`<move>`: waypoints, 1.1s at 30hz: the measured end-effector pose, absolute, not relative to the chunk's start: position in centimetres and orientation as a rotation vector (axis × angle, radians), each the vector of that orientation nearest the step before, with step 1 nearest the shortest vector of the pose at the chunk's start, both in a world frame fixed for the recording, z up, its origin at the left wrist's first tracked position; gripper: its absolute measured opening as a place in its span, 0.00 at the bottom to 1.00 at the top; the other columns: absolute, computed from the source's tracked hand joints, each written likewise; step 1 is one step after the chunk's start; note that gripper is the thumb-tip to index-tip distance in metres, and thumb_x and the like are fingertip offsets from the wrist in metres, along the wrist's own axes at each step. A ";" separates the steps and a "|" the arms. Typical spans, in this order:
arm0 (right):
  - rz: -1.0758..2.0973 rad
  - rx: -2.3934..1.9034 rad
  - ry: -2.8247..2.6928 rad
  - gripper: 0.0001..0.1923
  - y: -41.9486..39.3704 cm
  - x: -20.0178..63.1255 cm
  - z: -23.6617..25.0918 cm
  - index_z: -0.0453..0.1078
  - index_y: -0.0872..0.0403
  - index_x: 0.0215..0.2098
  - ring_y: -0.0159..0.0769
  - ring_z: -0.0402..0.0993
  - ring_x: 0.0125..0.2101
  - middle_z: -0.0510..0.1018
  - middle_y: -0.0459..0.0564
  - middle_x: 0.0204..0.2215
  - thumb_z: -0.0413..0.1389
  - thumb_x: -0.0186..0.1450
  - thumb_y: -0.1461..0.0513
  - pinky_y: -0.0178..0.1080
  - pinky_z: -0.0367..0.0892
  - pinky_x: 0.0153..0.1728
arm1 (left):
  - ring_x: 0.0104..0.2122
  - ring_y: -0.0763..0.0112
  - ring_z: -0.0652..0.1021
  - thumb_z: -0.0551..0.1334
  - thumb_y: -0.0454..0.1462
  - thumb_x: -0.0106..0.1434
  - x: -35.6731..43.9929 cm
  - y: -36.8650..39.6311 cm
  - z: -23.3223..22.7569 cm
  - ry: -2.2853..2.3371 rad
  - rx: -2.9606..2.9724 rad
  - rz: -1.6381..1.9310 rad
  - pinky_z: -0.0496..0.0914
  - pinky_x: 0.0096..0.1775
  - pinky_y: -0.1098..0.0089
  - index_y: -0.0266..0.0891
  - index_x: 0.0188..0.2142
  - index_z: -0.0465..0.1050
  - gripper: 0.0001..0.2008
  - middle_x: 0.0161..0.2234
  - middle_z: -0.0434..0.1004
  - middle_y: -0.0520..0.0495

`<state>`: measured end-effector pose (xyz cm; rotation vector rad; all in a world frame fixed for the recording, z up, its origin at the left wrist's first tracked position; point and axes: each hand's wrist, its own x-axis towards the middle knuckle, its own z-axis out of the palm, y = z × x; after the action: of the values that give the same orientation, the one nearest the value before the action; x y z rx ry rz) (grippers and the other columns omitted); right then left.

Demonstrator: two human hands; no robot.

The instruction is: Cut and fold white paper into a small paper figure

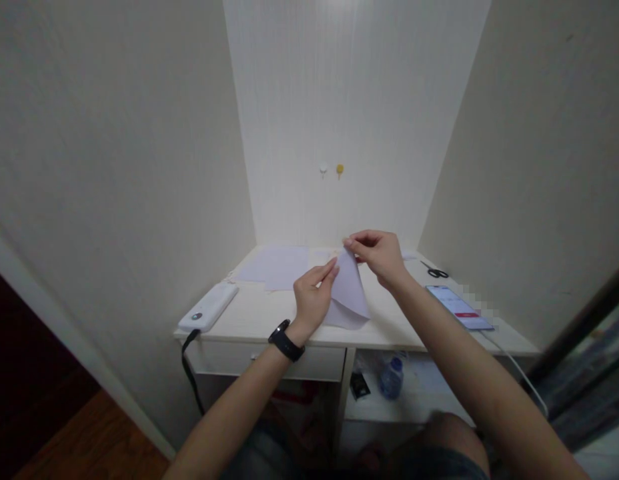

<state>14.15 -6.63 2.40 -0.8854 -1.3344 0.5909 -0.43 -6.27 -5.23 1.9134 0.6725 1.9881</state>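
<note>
A sheet of pale paper [350, 290], curled or folded over on itself, is held up above the desk between both hands. My left hand [313, 293], with a dark watch [286, 339] on its wrist, pinches the sheet's left side. At the upper tip of the paper, the thumb and fingers of my right hand [377, 252] are closed in a pinch. The lower edge of the sheet hangs close to the desk top; whether it touches is hard to see. More flat sheets of paper [284, 267] lie at the back left of the desk.
A white power bank [209, 307] with a black cable sits at the desk's left edge. Scissors [435, 271] and a lit phone [459, 308] lie on the right. Below, a shelf [359, 408] holds a blue-capped bottle [392, 379]. Walls enclose three sides.
</note>
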 end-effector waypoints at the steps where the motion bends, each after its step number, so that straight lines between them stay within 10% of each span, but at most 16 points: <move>1: 0.603 -0.896 -1.347 0.21 -6.7 14.2 2.6 0.77 0.56 0.25 0.32 0.69 0.22 0.77 0.48 0.20 0.69 0.45 0.48 0.35 0.68 0.20 | 0.36 0.67 0.82 0.64 0.39 0.65 -0.4 -6.3 -5.3 0.674 1.891 1.983 0.75 0.40 0.68 0.43 0.46 0.81 0.11 0.40 0.84 0.45; 33: 0.677 -0.939 -1.549 0.25 -7.1 14.9 4.5 0.77 0.59 0.23 0.31 0.70 0.21 0.76 0.50 0.18 0.72 0.41 0.47 0.35 0.69 0.23 | 0.37 0.68 0.81 0.62 0.39 0.67 -0.7 -7.0 -5.4 0.728 1.897 1.989 0.74 0.41 0.68 0.40 0.46 0.81 0.11 0.39 0.83 0.44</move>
<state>14.89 -7.06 4.47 -0.9393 -1.5492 0.6772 -0.68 -7.03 -5.39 1.8967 0.7285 1.9891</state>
